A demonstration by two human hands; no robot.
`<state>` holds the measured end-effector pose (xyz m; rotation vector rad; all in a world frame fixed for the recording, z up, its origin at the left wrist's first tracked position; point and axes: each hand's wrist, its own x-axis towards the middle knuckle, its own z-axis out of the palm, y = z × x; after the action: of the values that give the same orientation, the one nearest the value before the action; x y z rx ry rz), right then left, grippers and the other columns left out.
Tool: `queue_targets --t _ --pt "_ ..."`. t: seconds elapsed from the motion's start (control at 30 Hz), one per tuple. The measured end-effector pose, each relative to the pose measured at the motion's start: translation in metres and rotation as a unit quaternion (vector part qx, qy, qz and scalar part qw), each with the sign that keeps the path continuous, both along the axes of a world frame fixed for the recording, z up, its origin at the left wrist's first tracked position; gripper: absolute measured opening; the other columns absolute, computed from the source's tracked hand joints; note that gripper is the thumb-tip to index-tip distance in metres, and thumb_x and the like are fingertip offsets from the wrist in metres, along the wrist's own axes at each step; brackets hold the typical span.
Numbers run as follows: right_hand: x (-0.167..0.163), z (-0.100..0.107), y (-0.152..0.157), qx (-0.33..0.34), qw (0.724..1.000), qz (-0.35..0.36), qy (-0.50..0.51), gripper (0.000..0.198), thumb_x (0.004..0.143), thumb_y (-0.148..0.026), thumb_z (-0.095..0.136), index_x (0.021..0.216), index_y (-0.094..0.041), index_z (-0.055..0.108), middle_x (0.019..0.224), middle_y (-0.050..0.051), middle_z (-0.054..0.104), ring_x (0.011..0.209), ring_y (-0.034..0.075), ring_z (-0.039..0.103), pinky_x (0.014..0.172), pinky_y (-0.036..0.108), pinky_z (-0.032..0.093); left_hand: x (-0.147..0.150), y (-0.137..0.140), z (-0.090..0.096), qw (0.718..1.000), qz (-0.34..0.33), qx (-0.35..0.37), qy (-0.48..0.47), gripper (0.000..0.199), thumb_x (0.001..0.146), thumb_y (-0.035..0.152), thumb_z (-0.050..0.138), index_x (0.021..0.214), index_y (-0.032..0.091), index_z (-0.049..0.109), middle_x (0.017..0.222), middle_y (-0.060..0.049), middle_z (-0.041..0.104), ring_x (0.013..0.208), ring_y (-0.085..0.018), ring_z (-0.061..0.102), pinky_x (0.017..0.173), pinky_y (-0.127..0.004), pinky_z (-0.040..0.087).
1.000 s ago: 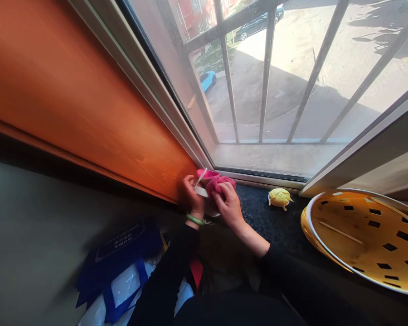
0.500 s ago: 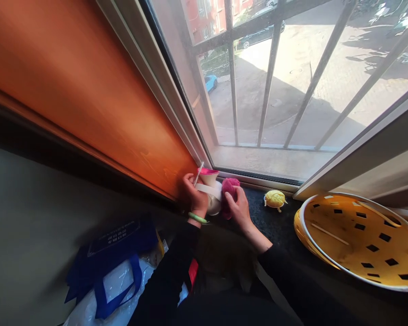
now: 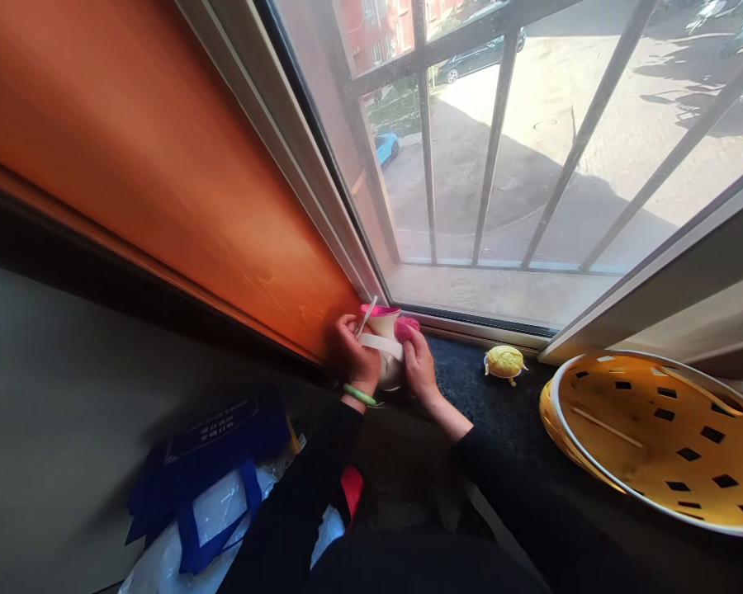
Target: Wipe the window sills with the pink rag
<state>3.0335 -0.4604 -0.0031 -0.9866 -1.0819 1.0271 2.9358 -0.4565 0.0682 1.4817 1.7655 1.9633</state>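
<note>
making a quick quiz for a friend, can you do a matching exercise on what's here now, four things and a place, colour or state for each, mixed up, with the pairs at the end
Things:
1. cloth
2. vase
3. turtle
4. bag

Places, colours, states:
A. dark blue, low on the left of the picture
B. yellow, between the right hand and the basket
C. held in the right hand
D. pink inside its mouth

Right pairs: 1-C, 2-D, 3-B, 4-A
</note>
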Motion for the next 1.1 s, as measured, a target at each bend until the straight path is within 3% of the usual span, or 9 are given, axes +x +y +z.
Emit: queue_targets --t 0.17,0.23,0.3,0.43,0.53,0.63,0.7,0.93,1.1 --pt "0.008 -0.011 0.058 -0.092 0.986 0.138 0.004 0.038 0.088 -0.044 0.055 0.114 -0.023 0.074 0.125 0.006 0.074 0.120 0.026 0.065 0.114 0.045 0.045 0.000 0.001 0.003 1.000 0.010 -0.005 0.009 0.019 0.088 0.026 0.060 0.102 0.022 0.049 0.082 -0.001 0.059 0.073 -0.019 0.060 0.073 -0.033 0.048" --pt "0.007 -0.016 0.056 -0.113 0.985 0.129 0.015 0.042 0.089 -0.046 0.053 0.117 -0.021 0.073 0.124 0.007 0.074 0.117 0.026 0.066 0.111 0.047 0.047 0.001 0.001 0.004 1.000 0.008 0.001 0.001 0.018 0.089 0.027 0.060 0.102 0.022 0.048 0.082 -0.001 0.058 0.072 -0.018 0.060 0.072 -0.032 0.047" --pt "0.002 -0.022 0.033 -0.108 0.992 0.060 0.011 0.049 0.092 -0.047 0.048 0.128 -0.019 0.068 0.136 0.011 0.068 0.126 0.027 0.061 0.115 0.050 0.042 0.003 0.000 0.003 1.000 0.009 0.002 -0.009 0.018 0.089 0.026 0.059 0.102 0.022 0.048 0.084 -0.002 0.059 0.074 -0.018 0.060 0.073 -0.032 0.048" --pt "-0.013 -0.014 -0.037 -0.057 0.997 -0.055 -0.014 0.056 0.099 -0.041 0.041 0.149 -0.020 0.051 0.155 0.013 0.050 0.143 0.026 0.045 0.123 0.053 0.031 0.007 -0.003 0.003 0.999 0.011 -0.014 -0.027 0.022 0.090 0.029 0.061 0.105 0.022 0.047 0.091 -0.004 0.059 0.081 -0.019 0.061 0.078 -0.033 0.049" --pt "-0.018 0.016 -0.063 0.018 0.998 -0.039 -0.040 0.052 0.103 -0.035 0.038 0.154 -0.024 0.046 0.158 0.010 0.047 0.147 0.024 0.042 0.126 0.053 0.029 0.008 -0.002 0.003 0.999 -0.001 -0.008 -0.051 0.030 0.086 0.031 0.068 0.106 0.022 0.047 0.094 -0.005 0.059 0.082 -0.019 0.061 0.079 -0.034 0.050" --pt "-0.016 0.046 -0.059 0.099 0.990 -0.007 -0.096 0.049 0.105 -0.033 0.036 0.152 -0.025 0.049 0.155 0.009 0.051 0.148 0.024 0.041 0.126 0.052 0.029 0.006 -0.001 0.001 0.995 -0.022 0.003 -0.096 0.039 0.080 0.030 0.074 0.107 0.021 0.047 0.092 -0.004 0.061 0.079 -0.018 0.061 0.075 -0.033 0.050" --pt "-0.013 0.054 -0.051 0.134 0.983 -0.008 -0.128 0.047 0.105 -0.033 0.038 0.149 -0.026 0.052 0.151 0.010 0.054 0.146 0.025 0.043 0.125 0.053 0.030 0.004 -0.002 -0.004 0.992 -0.020 -0.004 -0.125 0.041 0.078 0.027 0.075 0.107 0.021 0.047 0.092 -0.004 0.062 0.079 -0.018 0.063 0.074 -0.032 0.051" --pt "0.003 0.037 -0.044 0.186 0.967 -0.031 -0.171 0.047 0.106 -0.030 0.040 0.152 -0.026 0.050 0.149 0.012 0.055 0.142 0.028 0.047 0.122 0.057 0.034 -0.005 -0.024 -0.046 0.955 -0.068 -0.047 -0.285 0.039 0.082 0.025 0.073 0.116 0.021 0.052 0.115 -0.010 0.071 0.103 -0.020 0.069 0.094 -0.038 0.055" --pt "0.012 0.051 -0.041 0.215 0.928 0.004 -0.304 0.047 0.105 -0.033 0.041 0.150 -0.027 0.055 0.138 0.014 0.057 0.130 0.031 0.052 0.115 0.058 0.039 0.001 -0.032 -0.059 0.939 -0.070 -0.030 -0.334 0.025 0.091 0.034 0.068 0.110 0.021 0.060 0.105 -0.007 0.073 0.096 -0.020 0.071 0.089 -0.039 0.060"
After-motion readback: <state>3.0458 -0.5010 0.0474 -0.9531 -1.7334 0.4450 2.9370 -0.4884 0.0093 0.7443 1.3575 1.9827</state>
